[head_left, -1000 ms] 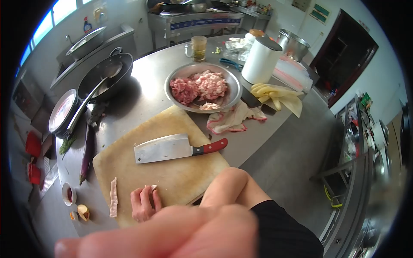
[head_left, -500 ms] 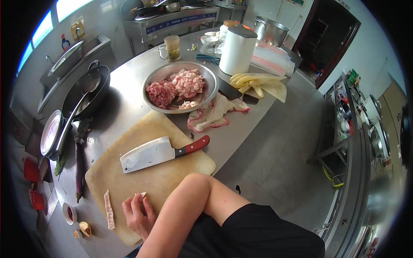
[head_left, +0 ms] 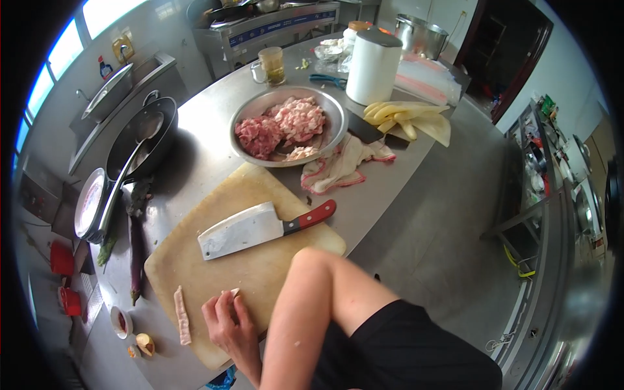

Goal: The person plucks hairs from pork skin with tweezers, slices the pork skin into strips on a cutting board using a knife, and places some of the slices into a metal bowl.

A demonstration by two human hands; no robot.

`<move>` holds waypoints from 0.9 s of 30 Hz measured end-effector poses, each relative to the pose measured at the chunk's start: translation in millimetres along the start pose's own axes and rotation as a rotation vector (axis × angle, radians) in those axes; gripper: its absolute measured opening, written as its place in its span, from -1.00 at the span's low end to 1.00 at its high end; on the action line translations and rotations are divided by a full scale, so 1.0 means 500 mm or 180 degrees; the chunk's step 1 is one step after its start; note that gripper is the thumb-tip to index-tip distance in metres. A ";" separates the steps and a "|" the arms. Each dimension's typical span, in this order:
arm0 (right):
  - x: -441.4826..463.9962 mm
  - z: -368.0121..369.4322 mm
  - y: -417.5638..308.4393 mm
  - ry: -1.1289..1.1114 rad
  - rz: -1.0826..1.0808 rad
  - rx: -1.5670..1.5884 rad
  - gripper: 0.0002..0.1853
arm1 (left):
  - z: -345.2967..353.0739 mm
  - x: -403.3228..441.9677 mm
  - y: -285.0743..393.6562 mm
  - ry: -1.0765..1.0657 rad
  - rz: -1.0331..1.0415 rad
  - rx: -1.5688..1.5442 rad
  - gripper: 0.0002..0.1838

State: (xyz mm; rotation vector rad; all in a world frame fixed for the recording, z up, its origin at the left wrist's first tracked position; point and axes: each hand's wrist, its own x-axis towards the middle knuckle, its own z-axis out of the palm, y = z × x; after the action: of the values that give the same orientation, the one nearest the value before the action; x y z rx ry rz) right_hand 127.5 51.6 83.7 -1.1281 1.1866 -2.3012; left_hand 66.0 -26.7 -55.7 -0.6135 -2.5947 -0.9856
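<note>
On the near part of the pale cutting board (head_left: 260,260) rests my left hand (head_left: 231,328), its fingers bent together around a small whitish piece of food (head_left: 235,293). What lies under the palm is hidden. A pale pink strip of meat (head_left: 182,316) lies just left of that hand. Farther up the board is a cleaver (head_left: 244,229) with a red and black handle, untouched. My right forearm (head_left: 299,325) crosses in front of the left wrist and runs out of the bottom of the view, so my right hand is not seen.
Beyond the board stand a steel bowl (head_left: 237,146) of chopped meat, a cloth (head_left: 338,168) and a white canister (head_left: 370,68). A wok (head_left: 166,127) with a ladle, an eggplant (head_left: 136,266) and a small dish (head_left: 121,322) lie left. The table edge runs along the right.
The whole view has shifted, so the table's things appear farther right. My right forearm stands more upright in view. My left hand keeps its place on the board.
</note>
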 end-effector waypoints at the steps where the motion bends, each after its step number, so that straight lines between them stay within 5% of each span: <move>1: -0.003 -0.008 0.005 -0.0249 0.0123 -0.0318 -0.49 | 0.000 0.000 -0.005 0.0012 0.0081 0.0045 -0.82; 8: -0.064 -0.057 -0.020 -0.0855 0.0740 -0.1088 -0.49 | -0.005 0.002 0.000 0.0080 -0.0021 0.0095 -0.79; 10: -0.116 -0.087 -0.038 -0.0391 0.0789 -0.0952 -0.77 | -0.008 0.005 0.005 0.0018 0.0136 0.0046 -0.78; 13: -0.145 -0.114 -0.088 0.0190 0.0402 -0.0896 -0.94 | -0.007 0.008 -0.005 0.0095 0.0259 0.0047 -0.77; 16: -0.159 -0.134 -0.118 0.0108 0.0137 -0.1007 -0.79 | -0.005 0.008 -0.009 0.0122 0.0229 0.0010 -0.75; 22: -0.163 -0.114 -0.115 0.0343 -0.0206 -0.1458 -0.83 | 0.001 0.007 -0.006 0.0170 -0.0161 -0.0174 -0.81; 27: -0.163 -0.130 -0.120 0.0445 -0.0233 -0.1626 -0.80 | 0.001 0.012 -0.005 0.0170 0.0345 0.0125 -0.83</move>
State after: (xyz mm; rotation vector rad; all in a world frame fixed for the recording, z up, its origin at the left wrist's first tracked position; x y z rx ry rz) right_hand 133.9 170.6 67.5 -1.1968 1.8905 -2.2193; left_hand 59.6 -26.5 -54.9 -0.7000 -2.4995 -0.9026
